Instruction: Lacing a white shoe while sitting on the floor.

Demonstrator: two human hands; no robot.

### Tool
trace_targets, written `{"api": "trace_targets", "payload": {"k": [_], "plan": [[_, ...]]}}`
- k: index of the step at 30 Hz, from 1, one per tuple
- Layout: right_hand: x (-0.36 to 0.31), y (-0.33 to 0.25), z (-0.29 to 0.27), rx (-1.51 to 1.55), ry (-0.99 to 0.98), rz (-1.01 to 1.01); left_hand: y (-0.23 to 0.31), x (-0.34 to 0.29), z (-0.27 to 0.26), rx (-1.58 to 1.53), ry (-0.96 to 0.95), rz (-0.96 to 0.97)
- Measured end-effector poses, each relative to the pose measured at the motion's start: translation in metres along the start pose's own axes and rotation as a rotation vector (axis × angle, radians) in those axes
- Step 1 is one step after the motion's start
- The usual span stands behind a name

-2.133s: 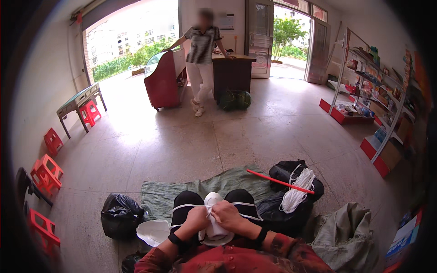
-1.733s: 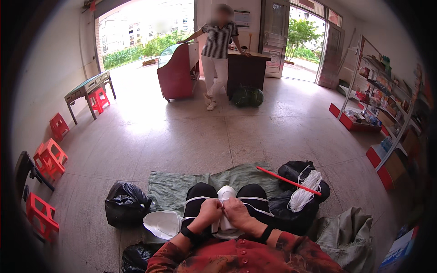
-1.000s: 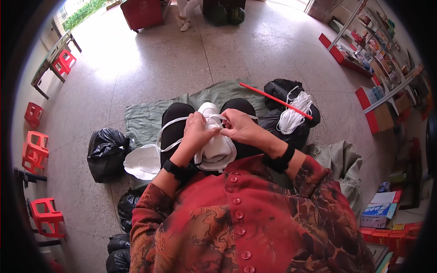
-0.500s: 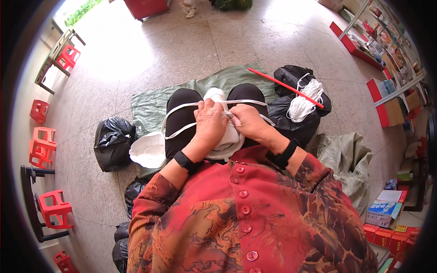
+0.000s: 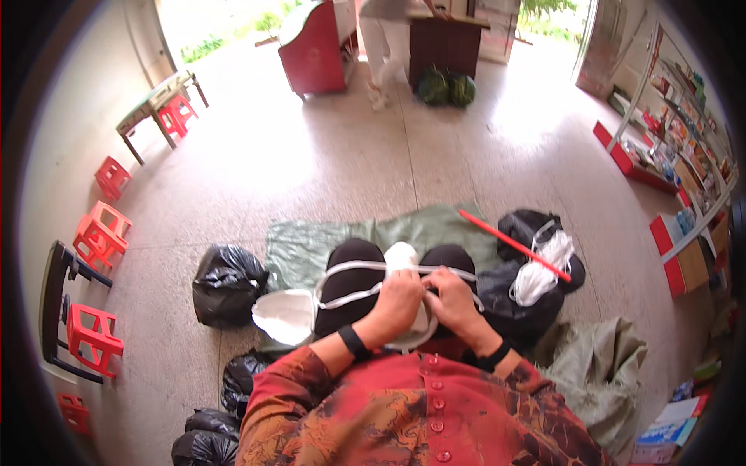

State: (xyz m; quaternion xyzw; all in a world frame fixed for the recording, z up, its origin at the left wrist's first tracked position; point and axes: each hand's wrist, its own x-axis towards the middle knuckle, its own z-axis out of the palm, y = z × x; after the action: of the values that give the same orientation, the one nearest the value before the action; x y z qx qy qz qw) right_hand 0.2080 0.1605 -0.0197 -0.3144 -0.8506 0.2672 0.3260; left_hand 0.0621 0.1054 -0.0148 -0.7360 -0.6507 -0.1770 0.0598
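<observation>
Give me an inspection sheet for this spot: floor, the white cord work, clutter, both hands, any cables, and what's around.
Surface: speckled tile floor with a green sheet spread under the seated person's knees.
Job's things: white bundle between the knees; white cord loops across the black trousers.
Clutter: black bags at the person's left, white bowl-like item, red stick over a white cord hank, grey-green sack.
Grippers: left hand and right hand both pinch the cord at the bundle.
Cables: nothing seen.
Surroundings: red stools, red cabinet, shelves, another person's legs standing far off.
</observation>
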Motion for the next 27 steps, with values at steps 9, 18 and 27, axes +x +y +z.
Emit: {"api": "trace_targets", "payload": {"k": [9,18,27], "plan": [[0.027,-0.008,0.005,-0.071,-0.125,-0.157,-0.043,-0.013,-0.015,-0.723,-0.012,-0.29],[0.051,-0.06,0.01,0.535,0.024,0.003,-0.061,-0.003,-0.012,-1.277,0.086,-0.387],[0.054,-0.046,0.018,0.678,-0.042,0.101,-0.059,-0.004,-0.02,-0.904,0.071,-0.15]]}}
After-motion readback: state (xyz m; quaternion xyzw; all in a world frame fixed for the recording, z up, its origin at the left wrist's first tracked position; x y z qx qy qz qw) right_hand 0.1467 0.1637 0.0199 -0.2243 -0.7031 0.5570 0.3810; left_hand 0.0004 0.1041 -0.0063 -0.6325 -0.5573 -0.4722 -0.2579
